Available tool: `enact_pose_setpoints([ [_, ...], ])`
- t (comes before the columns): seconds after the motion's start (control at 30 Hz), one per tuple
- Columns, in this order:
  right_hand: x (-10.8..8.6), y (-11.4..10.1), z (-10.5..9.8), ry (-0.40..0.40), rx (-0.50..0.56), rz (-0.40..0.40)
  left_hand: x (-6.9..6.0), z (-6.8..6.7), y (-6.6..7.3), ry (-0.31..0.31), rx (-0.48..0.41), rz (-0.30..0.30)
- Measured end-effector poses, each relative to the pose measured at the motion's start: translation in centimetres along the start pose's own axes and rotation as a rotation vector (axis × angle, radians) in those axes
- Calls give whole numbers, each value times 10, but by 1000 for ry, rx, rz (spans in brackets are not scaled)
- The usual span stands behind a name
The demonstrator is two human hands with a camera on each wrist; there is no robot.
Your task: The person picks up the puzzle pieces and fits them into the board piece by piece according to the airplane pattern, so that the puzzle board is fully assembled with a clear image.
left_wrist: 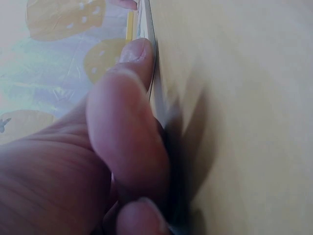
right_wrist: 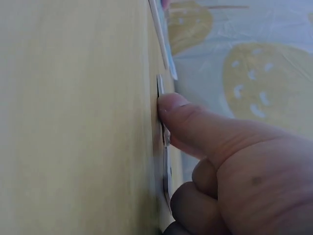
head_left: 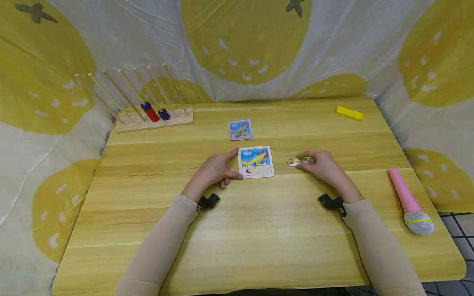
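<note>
A small square jigsaw puzzle [head_left: 259, 154] with a yellow airplane picture lies flat at mid-table in the head view. Blank areas show along its bottom and lower right. My left hand [head_left: 216, 166] holds the puzzle's left side, index finger at the upper corner and thumb at the lower corner. To the right of the puzzle, my right hand [head_left: 321, 164] pinches a puzzle piece [head_left: 293, 163] low at the tabletop. In the right wrist view the thumb lies on that thin piece, and another flat piece [right_wrist: 167, 169] is partly under the curled fingers.
Behind the puzzle lies a picture card [head_left: 240, 130] with a similar airplane. A wooden peg rack [head_left: 177, 118] with red and dark blue beads stands at the back left. A yellow block [head_left: 349, 113] lies back right, and a pink toy microphone [head_left: 403, 191] near the right edge.
</note>
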State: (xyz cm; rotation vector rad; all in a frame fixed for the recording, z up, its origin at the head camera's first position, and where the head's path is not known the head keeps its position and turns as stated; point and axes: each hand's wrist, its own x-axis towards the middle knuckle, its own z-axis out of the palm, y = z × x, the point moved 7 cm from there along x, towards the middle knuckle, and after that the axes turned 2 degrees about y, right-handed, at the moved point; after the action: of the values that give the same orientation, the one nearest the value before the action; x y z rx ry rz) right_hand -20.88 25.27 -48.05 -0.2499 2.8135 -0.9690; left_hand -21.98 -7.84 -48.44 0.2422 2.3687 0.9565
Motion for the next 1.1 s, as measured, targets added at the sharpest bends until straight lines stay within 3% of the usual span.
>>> enact_pose_setpoints([
  [0.2, -1, -24, 7, 51, 12, -91, 0, 1, -1, -3, 2, -1],
  [0.4, 8, -67, 41, -34, 53, -164, 1, 2, 0, -3, 6, 8],
  [0.53, 14, -90, 58, -74, 15, -207, 1, 3, 1, 0, 14, 22],
  [1.1, 19, -106, 66, -42, -22, -270, 2, -2, 0, 5, 35, 23],
])
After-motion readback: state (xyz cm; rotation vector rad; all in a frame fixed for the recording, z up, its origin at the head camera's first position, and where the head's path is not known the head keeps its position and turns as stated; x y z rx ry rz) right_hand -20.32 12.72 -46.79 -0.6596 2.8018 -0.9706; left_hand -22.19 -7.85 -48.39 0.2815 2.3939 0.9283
